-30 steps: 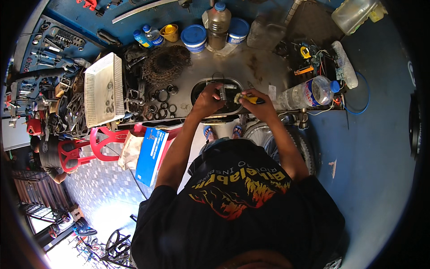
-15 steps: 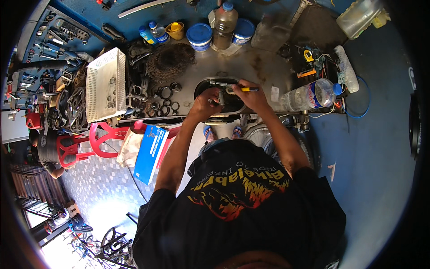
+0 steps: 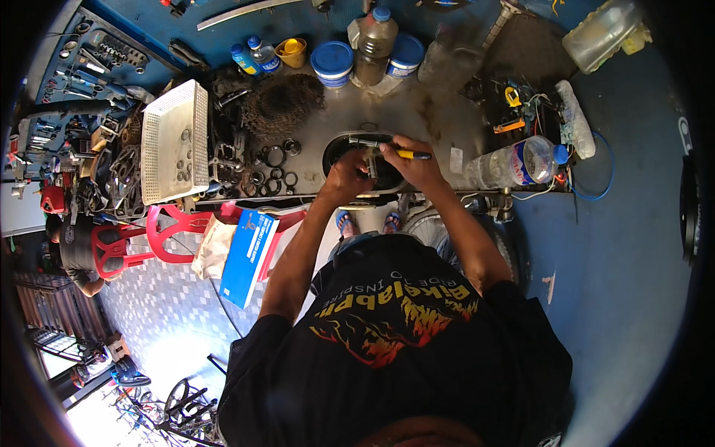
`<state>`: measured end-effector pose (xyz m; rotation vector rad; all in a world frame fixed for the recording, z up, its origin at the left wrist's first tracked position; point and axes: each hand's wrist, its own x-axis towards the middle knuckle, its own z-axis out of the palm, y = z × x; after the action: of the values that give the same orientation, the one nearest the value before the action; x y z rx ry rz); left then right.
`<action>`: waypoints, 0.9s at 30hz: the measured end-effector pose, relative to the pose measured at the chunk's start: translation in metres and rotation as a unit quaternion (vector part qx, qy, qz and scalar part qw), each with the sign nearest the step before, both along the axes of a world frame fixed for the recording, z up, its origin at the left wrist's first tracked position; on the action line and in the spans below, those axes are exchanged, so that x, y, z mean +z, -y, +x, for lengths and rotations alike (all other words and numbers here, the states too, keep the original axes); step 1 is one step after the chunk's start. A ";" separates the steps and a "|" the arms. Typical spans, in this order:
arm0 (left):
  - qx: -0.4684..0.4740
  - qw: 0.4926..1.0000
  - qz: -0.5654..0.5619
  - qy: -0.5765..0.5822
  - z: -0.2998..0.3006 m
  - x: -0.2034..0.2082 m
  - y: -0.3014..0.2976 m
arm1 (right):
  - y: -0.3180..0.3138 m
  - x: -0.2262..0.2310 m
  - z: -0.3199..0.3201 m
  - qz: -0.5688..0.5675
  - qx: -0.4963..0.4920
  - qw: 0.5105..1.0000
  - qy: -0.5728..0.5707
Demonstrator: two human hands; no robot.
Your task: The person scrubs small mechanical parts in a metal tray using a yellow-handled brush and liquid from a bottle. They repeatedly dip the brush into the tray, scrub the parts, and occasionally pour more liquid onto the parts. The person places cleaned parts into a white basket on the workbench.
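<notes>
Both hands work over a dark oval basin (image 3: 328,158) sunk into the metal workbench (image 3: 439,112). My right hand (image 3: 417,168) is closed on a tool with a yellow-and-black handle (image 3: 414,155); a silvery metal end of it points left over the basin. Its exact kind is not clear. My left hand (image 3: 347,177) grips a small pale metal cylinder-shaped part (image 3: 373,165), held upright just under the tool's end. The fingers partly hide this part. Several dark rings (image 3: 275,156) lie on the bench left of the basin.
A white perforated tray (image 3: 160,153) with small rings stands left, beside a heap of sprockets (image 3: 283,102). Blue-lidded tubs (image 3: 331,63) and a bottle of dark liquid (image 3: 374,46) line the back. A large clear bottle (image 3: 506,164) lies right. Red chairs (image 3: 167,231) stand below-left.
The tool has tilted: its yellow handle now sits slightly lower and its metal end shows more clearly. My left hand has shifted slightly left and down, still gripping the part.
</notes>
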<state>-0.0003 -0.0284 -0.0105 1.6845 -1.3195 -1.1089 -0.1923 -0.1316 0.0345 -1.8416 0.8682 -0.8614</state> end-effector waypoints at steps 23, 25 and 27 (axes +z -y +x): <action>0.151 0.954 -0.053 -0.255 -0.028 -0.006 0.009 | 0.001 -0.001 0.006 0.320 -0.049 0.943 0.070; 0.148 0.955 -0.049 -0.254 -0.026 -0.009 0.010 | 0.001 0.001 0.006 0.265 -0.076 0.959 0.062; 0.150 0.947 -0.015 -0.284 -0.025 -0.014 0.006 | 0.002 0.001 0.003 0.257 -0.096 0.961 0.024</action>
<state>-0.0249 -0.0347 -0.0246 1.3377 -0.6864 -1.2537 -0.1892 -0.1336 0.0357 -1.2954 1.1319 -0.7089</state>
